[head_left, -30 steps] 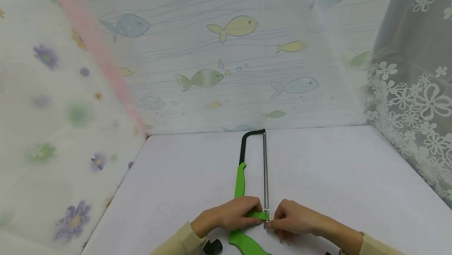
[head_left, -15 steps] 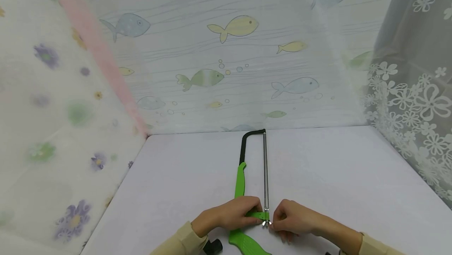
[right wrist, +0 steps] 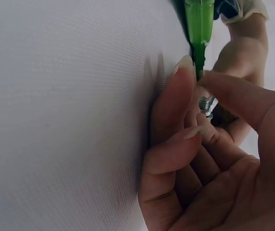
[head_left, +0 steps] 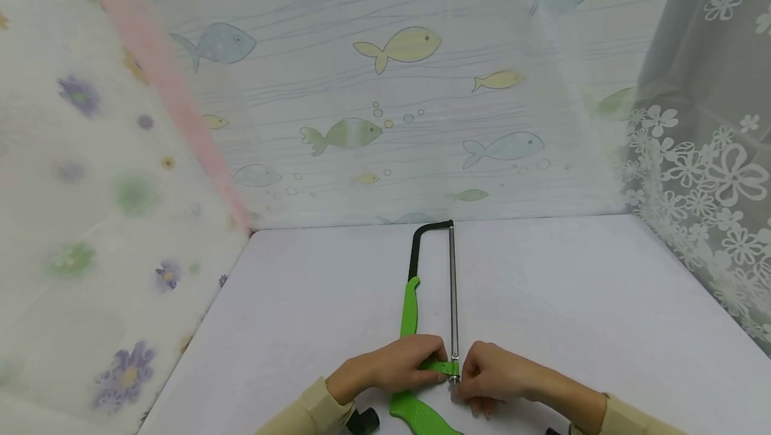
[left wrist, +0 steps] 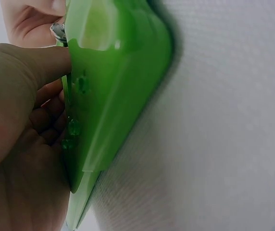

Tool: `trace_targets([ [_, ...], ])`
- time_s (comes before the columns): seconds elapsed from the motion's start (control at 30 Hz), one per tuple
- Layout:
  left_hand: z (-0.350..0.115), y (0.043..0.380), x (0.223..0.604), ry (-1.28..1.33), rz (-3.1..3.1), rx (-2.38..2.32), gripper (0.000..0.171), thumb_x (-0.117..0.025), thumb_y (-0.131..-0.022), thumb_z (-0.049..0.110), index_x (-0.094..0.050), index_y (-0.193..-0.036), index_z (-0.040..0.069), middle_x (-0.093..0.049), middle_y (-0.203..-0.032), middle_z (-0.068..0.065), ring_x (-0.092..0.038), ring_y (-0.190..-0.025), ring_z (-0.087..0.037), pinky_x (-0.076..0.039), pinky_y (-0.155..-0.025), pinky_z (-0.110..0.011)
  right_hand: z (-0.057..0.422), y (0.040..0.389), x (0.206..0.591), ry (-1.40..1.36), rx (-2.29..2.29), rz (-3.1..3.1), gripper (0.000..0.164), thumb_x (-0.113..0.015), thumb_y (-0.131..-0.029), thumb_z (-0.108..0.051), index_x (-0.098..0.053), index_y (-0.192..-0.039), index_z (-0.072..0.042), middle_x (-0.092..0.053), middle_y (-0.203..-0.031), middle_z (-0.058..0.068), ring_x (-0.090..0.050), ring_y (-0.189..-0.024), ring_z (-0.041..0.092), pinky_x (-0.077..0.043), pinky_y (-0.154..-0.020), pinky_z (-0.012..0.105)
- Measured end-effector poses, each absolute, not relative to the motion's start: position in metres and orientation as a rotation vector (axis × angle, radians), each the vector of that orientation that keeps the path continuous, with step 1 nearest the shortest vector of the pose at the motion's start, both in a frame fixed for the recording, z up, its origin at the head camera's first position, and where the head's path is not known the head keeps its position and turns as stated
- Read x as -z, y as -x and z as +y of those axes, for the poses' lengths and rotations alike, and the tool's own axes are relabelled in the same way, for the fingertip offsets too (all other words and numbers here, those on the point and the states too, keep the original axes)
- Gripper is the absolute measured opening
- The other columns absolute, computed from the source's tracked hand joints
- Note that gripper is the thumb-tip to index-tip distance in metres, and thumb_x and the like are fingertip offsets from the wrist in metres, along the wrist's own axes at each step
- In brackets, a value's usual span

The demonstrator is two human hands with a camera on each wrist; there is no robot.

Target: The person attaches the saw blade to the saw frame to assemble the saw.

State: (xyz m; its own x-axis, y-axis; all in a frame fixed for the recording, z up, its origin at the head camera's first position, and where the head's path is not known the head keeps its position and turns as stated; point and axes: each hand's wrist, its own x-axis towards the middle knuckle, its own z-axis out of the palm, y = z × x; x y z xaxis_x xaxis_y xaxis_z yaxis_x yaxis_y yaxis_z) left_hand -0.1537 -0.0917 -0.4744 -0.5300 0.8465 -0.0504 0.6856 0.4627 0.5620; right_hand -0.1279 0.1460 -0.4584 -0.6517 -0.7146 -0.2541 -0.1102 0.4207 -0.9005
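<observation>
A hacksaw with a green and black frame (head_left: 409,308) lies on the white table, its blade (head_left: 454,294) running away from me on the right side. My left hand (head_left: 406,361) grips the green frame by the near blade mount, the thumb pressed against the plastic (left wrist: 111,86) in the left wrist view. At the near end of the blade sits a small metal wing nut (head_left: 454,380). My right hand (head_left: 498,375) pinches it between thumb and index finger. In the right wrist view those fingertips partly hide it, and a threaded bolt (right wrist: 204,103) shows beside them.
The white tabletop (head_left: 542,288) stretches out around the saw. Behind it hangs a fish-print curtain (head_left: 409,87), with flowered cloth (head_left: 120,254) at the left and lacy fabric (head_left: 711,174) at the right. A dark wrist-worn piece (head_left: 364,420) is beside the left sleeve.
Half a second ago the wing nut's wings showed spread; now they are turned and mostly covered by the right fingertips, which have shifted slightly left and nearer. The left hand and saw stay put.
</observation>
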Motion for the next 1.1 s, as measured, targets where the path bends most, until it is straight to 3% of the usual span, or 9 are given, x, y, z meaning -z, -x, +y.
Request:
trace_targets([
  [0.23,-0.092,0.154,0.476,-1.307,2.375,-0.714,0.009,-0.061,-0.105,0.023,-0.059,-0.108,0.015,-0.057,-0.097,0.012,-0.048,-0.083,0.002,-0.042,-0.075,-0.013,0.142,0.127,0.457,0.656,1.198,2.067,0.05,-0.068,-0.098,-0.04,-0.069,-0.062,-0.005,-0.062,-0.05,0.001,-0.051,-0.038,0.006,-0.028,-0.039,0.02],
  [0.63,-0.091,0.154,0.475,-1.313,2.387,-0.708,0.008,-0.063,-0.104,0.021,-0.059,-0.107,0.016,-0.058,-0.097,0.013,-0.05,-0.086,0.002,-0.043,-0.077,-0.013,0.141,0.127,0.454,0.614,1.202,2.111,0.043,-0.07,-0.097,-0.028,-0.07,-0.062,-0.002,-0.063,-0.051,0.007,-0.052,-0.039,0.007,-0.033,-0.04,0.02],
  [1.1,-0.091,0.154,0.475,-1.298,2.395,-0.706,0.009,-0.064,-0.104,0.024,-0.059,-0.107,0.017,-0.058,-0.097,0.014,-0.049,-0.084,0.003,-0.043,-0.076,-0.013,0.155,0.126,0.453,0.62,1.226,2.131,0.032,-0.074,-0.094,-0.025,-0.072,-0.069,-0.006,-0.059,-0.054,-0.001,-0.052,-0.046,0.009,-0.038,-0.045,0.023],
])
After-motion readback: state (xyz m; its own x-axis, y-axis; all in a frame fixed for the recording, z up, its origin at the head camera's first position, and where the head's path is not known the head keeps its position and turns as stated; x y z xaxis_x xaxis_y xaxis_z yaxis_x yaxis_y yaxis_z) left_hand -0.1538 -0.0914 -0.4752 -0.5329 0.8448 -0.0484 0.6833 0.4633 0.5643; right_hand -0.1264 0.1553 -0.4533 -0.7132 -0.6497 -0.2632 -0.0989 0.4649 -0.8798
